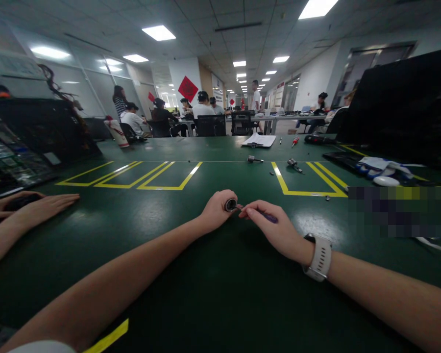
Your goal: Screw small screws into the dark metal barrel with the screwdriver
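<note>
My left hand (217, 211) is wrapped round a small round metal part (230, 204), whose hollow end faces me. Close on its right, my right hand (266, 219) pinches a thin tool with a purple handle (271, 217). The tool's tip points left and lies at or very near the metal part; whether they touch is too small to tell. Both hands are near each other above the green table (206, 274). Farther back lie two similar metal parts with shafts, one (255, 159) left of the other (294, 165).
Another person's hands (40, 208) rest at the left edge. Yellow tape (161, 188) marks the table. Behind are a clipboard with paper (260, 140), a red tool (295, 141) and small metal bits (328, 198). White-blue gloves (384, 167) and a black monitor (400, 98) stand right.
</note>
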`<action>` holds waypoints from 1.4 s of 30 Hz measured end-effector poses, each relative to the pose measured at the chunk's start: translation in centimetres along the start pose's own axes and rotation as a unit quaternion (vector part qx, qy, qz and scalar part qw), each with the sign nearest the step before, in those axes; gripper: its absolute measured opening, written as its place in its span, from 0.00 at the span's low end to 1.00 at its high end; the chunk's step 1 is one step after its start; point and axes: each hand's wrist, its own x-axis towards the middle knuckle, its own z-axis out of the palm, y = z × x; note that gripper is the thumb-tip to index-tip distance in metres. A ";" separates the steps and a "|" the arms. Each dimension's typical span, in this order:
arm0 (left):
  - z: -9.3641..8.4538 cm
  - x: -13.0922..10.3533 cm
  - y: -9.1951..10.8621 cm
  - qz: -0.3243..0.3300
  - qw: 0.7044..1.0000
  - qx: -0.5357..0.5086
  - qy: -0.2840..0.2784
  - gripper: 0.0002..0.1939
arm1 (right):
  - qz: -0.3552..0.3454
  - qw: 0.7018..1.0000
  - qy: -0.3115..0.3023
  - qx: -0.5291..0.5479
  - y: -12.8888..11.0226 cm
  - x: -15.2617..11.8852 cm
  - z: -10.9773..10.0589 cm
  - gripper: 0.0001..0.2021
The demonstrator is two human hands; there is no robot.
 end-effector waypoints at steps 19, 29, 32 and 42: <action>-0.1 0.2 0.0 -0.013 1.000 0.019 0.003 0.09 | 0.140 0.965 0.039 0.217 0.1 0.0 0.2 0.10; 0.2 0.3 -0.3 -0.013 0.999 -0.031 0.016 0.09 | 0.197 0.908 0.040 0.369 1.6 0.8 -0.5 0.10; 0.2 0.4 -0.3 -0.024 1.000 -0.007 0.014 0.10 | 0.174 0.926 0.069 0.329 1.2 0.6 -0.2 0.10; 0.0 0.4 -0.1 -0.008 1.000 -0.008 -0.001 0.09 | 0.179 0.927 0.027 0.329 1.5 0.7 -0.5 0.09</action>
